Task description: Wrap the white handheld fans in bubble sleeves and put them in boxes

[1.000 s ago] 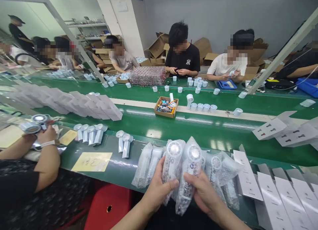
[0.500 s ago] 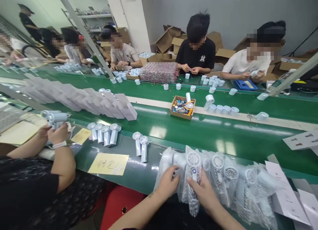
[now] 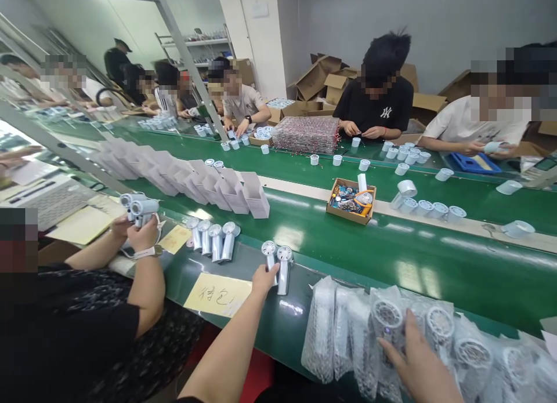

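My left hand [image 3: 264,280] reaches to two unwrapped light-blue handheld fans on the bench edge, its fingers closed round the handle of the left fan [image 3: 268,252]. The right fan [image 3: 284,269] lies beside it. My right hand [image 3: 418,354] is at the row of bubble-wrapped fans, thumb and fingers apart, over one wrapped fan [image 3: 387,317] whose round head faces up. More wrapped fans [image 3: 319,327] lie to its left, and others [image 3: 472,356] to its right. Whether the right palm presses on the wrap is hard to tell.
At left a co-worker's hands [image 3: 141,232] hold fans. Four-sided white boxes [image 3: 256,195] line the green belt [image 3: 300,229]. A parts carton [image 3: 351,209], a yellow paper sign [image 3: 217,294] and several loose fans [image 3: 216,240] lie around. People sit across the belt.
My left hand has left the wrapped fans and moved left to the two unwrapped ones. My right hand has loosened from the wrapped fan it held, now lying in the row. The view has shifted left.
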The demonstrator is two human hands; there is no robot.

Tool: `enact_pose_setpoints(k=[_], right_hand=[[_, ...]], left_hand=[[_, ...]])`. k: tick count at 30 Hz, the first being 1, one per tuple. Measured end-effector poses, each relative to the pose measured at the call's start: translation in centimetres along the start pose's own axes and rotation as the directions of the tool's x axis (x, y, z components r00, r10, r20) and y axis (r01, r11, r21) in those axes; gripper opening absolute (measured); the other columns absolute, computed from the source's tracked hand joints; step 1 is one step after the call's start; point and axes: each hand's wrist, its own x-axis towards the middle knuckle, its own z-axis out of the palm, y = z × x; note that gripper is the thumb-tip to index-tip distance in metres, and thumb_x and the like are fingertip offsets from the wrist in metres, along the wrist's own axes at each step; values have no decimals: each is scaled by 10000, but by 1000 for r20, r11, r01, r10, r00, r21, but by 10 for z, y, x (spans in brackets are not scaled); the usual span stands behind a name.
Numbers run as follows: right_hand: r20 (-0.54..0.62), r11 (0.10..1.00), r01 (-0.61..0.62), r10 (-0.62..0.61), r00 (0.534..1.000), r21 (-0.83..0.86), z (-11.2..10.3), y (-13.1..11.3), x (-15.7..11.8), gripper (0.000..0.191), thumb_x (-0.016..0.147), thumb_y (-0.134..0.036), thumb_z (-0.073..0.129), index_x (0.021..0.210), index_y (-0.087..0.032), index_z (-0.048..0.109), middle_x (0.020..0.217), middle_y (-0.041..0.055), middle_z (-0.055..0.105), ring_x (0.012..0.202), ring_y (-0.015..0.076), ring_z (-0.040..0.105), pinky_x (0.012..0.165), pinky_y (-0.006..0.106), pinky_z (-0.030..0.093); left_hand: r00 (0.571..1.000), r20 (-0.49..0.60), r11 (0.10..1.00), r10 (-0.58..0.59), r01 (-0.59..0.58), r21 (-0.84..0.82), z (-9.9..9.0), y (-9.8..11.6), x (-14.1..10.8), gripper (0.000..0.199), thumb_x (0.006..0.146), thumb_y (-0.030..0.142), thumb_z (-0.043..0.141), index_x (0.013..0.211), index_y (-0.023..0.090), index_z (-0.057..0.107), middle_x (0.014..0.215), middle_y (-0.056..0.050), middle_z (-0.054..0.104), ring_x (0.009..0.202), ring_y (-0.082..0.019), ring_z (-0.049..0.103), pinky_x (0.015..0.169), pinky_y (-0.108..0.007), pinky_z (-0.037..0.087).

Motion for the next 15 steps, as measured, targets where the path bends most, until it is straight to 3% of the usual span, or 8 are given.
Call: enact_pose_setpoints(k=[3, 5, 7, 9, 10, 12, 14, 15], right_hand=[[-51, 995, 86, -89, 995, -48, -33, -23, 3, 823, 725, -679, 596, 1334, -134, 496, 1048, 194, 642, 910, 390, 647, 724, 509, 533], [14, 986, 114, -116, 993, 119, -40, -54, 1, 646, 745, -653, 620, 1174, -171, 599, 914, 120, 648, 806, 296, 642, 697, 420, 535], [175, 919, -7, -67, 982, 394, -30, -91, -3, 520, 791, -629, 617, 1076, -195, 634, 902, 93, 657, 786, 243, 641, 710, 377, 533], [399, 730, -270, -4, 917, 628, -8, -125, -4, 551, 758, -618, 684, 1133, -221, 617, 1020, 92, 668, 863, 237, 658, 757, 379, 540], [504, 607, -397, -8, 863, 689, 3, -137, -4, 598, 715, -603, 741, 1163, -231, 603, 1083, 95, 666, 922, 246, 661, 795, 393, 539], [639, 407, -570, -47, 768, 714, 21, -151, -4, 651, 631, -562, 827, 1133, -209, 612, 1094, 106, 679, 980, 269, 662, 844, 421, 531], [692, 332, -639, -65, 718, 694, 28, -150, -7, 575, 603, -538, 856, 981, -161, 641, 949, 104, 708, 925, 277, 679, 818, 415, 540], [698, 327, -651, -39, 715, 685, 28, -145, -10, 538, 601, -528, 861, 914, -152, 639, 878, 90, 709, 881, 268, 686, 788, 398, 548]], left_hand=[[1000, -3, 999, -12, 12, -46, -13, -2, -2, 206, 683, 366, 664, 636, 176, 598, 647, -84, 661, 829, -308, 665, 722, -345, 481], [1000, -8, 995, -9, 8, -102, -18, 2, -16, 269, 741, 421, 595, 751, 156, 640, 726, -79, 684, 825, -272, 663, 698, -318, 490], [999, 46, 977, 4, 5, -212, -14, 10, -45, 373, 773, 488, 550, 874, 146, 658, 784, -65, 698, 762, -224, 657, 649, -286, 495], [978, 202, 921, 58, 26, -389, -5, 21, -88, 437, 760, 536, 581, 926, 141, 666, 805, -60, 708, 696, -190, 641, 615, -268, 495], [945, 306, 879, 114, 48, -475, 1, 26, -112, 452, 744, 545, 620, 933, 138, 673, 814, -65, 713, 686, -185, 636, 613, -267, 497], [830, 479, 825, 286, 41, -563, 9, 34, -154, 459, 749, 532, 668, 990, 141, 688, 874, -76, 725, 747, -191, 645, 667, -272, 509], [703, 575, 831, 418, -41, -555, 10, 36, -181, 428, 806, 518, 634, 1025, 156, 696, 885, -68, 722, 789, -190, 644, 711, -271, 504], [673, 596, 848, 437, -87, -524, 7, 33, -186, 403, 841, 519, 590, 976, 158, 705, 837, -60, 712, 763, -182, 636, 702, -267, 495]])
